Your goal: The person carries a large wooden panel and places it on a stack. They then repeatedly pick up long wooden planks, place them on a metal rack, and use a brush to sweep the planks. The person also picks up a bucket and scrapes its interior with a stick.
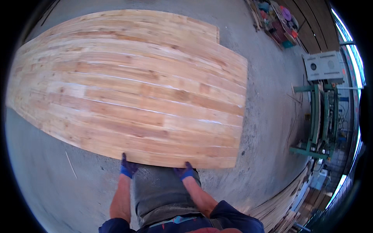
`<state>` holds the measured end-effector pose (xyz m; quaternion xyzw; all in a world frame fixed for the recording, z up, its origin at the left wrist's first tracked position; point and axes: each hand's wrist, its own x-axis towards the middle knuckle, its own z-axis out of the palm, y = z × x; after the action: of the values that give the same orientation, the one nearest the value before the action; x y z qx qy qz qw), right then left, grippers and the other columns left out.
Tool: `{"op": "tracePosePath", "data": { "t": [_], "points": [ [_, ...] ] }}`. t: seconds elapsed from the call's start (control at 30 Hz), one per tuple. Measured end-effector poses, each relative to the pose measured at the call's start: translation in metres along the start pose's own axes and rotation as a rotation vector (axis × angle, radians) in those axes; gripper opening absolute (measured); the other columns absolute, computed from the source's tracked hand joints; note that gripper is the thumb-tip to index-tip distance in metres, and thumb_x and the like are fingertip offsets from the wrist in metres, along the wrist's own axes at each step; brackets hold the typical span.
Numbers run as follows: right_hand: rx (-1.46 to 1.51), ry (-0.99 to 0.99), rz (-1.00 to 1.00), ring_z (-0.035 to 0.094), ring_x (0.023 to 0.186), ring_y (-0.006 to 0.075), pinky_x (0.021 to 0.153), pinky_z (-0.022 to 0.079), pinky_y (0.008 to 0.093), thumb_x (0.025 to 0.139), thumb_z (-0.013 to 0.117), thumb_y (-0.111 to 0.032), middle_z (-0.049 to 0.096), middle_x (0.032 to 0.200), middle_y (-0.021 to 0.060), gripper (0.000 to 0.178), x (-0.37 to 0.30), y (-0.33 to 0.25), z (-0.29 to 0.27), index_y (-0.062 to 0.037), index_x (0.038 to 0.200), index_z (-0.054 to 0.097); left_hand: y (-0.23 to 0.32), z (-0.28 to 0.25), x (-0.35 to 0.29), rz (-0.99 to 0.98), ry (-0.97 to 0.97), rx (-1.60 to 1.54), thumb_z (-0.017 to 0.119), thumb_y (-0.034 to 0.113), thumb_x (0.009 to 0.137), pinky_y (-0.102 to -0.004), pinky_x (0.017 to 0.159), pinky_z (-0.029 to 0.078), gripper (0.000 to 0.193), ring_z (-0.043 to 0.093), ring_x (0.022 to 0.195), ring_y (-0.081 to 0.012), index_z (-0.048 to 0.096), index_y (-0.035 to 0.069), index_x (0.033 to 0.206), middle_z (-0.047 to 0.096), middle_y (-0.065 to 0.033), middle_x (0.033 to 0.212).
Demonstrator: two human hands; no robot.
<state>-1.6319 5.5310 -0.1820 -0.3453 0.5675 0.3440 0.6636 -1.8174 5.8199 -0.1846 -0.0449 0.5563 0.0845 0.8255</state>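
Panel: a large glued board of pale wooden strips (128, 89) is shown lying flat over the concrete floor (268, 128), filling the left and centre of the view.
Panel surface: long parallel strips in honey and reddish tones are seen, with knots, short butt joints and thin light glue lines between them.
Panel shape: a broad rectangle is presented; its straight edges are bent by the lens.
Near edge: this edge is gripped at two points just in front of the person's body.
Left hand (127, 167): a blue glove is worn; the fingers are curled over the near edge and closed on the panel.
Right hand (184, 171): a blue glove is worn; the fingers are likewise hooked over the near edge, right of the left hand.
Right edge: a clean straight end is shown, with bare floor beside it.
Far edge: a second board's corner (211, 33) is seen projecting beneath it.
Open room: grey, speckled concrete is visible to the left, near and right of the panel.
Right side: a green-framed machine (320, 120) stands well apart from the panel.
Near right: stacked timber strips (281, 204) are laid along the floor.
Far right: a cluttered pile of coloured items (278, 19) is seen.
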Motion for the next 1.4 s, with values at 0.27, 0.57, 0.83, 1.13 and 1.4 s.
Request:
{"op": "tracePosePath", "data": {
  "t": [0.27,0.57,0.83,1.13,1.4],
  "points": [
    [-0.280,-0.103,0.130,0.055,0.109,0.0342,0.095,0.042,0.0504,0.080,0.067,-0.032,0.058,0.116,0.0134,0.050,0.007,-0.007,0.030,-0.0081,0.121,0.050,-0.098,0.046,0.035,0.081,0.186,0.224,0.045,0.061,0.090,-0.0476,0.099,0.042,0.067,0.046,0.124,-0.0278,0.038,0.014,0.137,0.048,-0.0080,0.135],
    [-0.246,-0.152,0.082,0.053,0.112,0.0367,0.092,0.045,0.0525,0.084,0.065,-0.029,0.055,0.122,0.0158,0.048,0.025,-0.148,-0.045,-0.0106,0.124,0.047,-0.168,0.085,0.034,-0.036,0.164,0.205,0.047,0.064,0.087,-0.0461,0.105,0.035,0.076,0.035,0.133,-0.0290,0.030,0.014,0.142,0.034,-0.0065,0.146],
    [-0.310,-0.169,0.115,0.055,0.110,0.0378,0.092,0.047,0.0526,0.084,0.069,-0.026,0.057,0.118,0.0171,0.052,0.018,-0.167,-0.047,-0.0123,0.126,0.041,-0.180,0.077,0.052,0.057,0.214,0.123,0.052,0.055,0.089,-0.0450,0.096,0.044,0.057,0.050,0.116,-0.0281,0.044,0.019,0.132,0.051,-0.0055,0.131],
    [-0.395,-0.299,-0.088,0.066,0.087,0.0321,0.073,0.056,0.0461,0.084,0.070,-0.027,0.065,0.099,0.0129,0.042,0.020,-0.205,-0.045,-0.0085,0.117,0.052,-0.210,0.078,0.076,0.098,0.158,0.192,0.046,0.058,0.091,-0.0419,0.088,0.049,0.058,0.056,0.102,-0.0268,0.047,0.015,0.130,0.057,-0.0073,0.122],
    [-0.526,-0.245,-0.223,0.058,0.065,0.0179,0.057,0.049,0.0337,0.086,0.066,-0.034,0.064,0.087,0.0030,0.028,0.044,-0.193,-0.145,-0.0161,0.106,0.059,-0.258,0.059,0.051,0.114,0.110,0.205,0.049,0.055,0.091,-0.0450,0.083,0.052,0.053,0.062,0.096,-0.0281,0.048,0.015,0.125,0.062,-0.0099,0.114]
  ]
}}
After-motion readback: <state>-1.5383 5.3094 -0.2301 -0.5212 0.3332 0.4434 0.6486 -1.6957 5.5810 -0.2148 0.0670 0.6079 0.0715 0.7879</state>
